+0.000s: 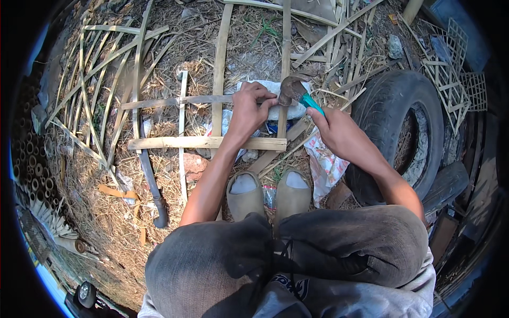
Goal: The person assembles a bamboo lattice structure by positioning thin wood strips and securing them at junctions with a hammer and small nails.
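Observation:
My right hand [334, 130] grips a hammer by its teal handle [312, 102]. The dark, rusty hammer head [291, 90] rests over an upright bamboo slat [286, 47], right beside the fingertips of my left hand [250, 106]. Those left fingers are pinched together above a crosswise bamboo slat [204, 99]; whatever is between them is too small to make out. Nearer my feet, a thicker bamboo strip [207, 142] lies across the same two upright slats, the other upright slat [220, 58] passing left of my hand. A pale stone [299, 110] sits beneath the joint.
At right lies a worn tyre [382, 106]. A machete [151, 180] rests on straw at left, near more crossed bamboo strips [101, 79]. My sandals [246, 196] are close below the frame, by a patterned plastic sheet [326, 164]. Cut bamboo poles [34, 164] are stacked far left.

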### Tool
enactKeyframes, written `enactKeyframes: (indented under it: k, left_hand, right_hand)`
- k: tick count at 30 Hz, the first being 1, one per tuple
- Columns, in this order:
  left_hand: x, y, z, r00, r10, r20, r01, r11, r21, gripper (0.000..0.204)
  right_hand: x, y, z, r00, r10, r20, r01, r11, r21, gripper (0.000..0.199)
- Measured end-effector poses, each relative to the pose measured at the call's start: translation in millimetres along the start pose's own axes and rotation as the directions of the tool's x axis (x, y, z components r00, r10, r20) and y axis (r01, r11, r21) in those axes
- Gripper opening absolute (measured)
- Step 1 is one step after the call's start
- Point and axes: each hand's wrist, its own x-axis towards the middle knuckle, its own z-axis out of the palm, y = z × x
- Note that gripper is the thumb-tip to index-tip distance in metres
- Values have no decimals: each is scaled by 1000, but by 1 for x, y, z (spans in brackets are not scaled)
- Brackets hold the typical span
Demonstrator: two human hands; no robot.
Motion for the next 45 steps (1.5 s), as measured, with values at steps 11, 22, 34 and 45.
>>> enactKeyframes:
  k: [11,22,34,45]
  left_hand:
    - [2,2,0,1000,22,-7,-22,998,66,15]
    - [6,-3,1,998,70,-11,-69,995,71,13]
    - [-1,-1,-4,999,41,15,-41,997,62,16]
    - [4,-4,-5,999,32,2,-32,996,89,16]
  right_hand:
    - [-3,7,11,999,-14,40,17,997,-69,56]
    - [-3,12,16,999,14,-31,-14,1000,-23,56]
    - [-11,16,26,998,44,42,-46,998,44,56]
    - [-19,9,47,997,60,-51,-53,989,135,51]
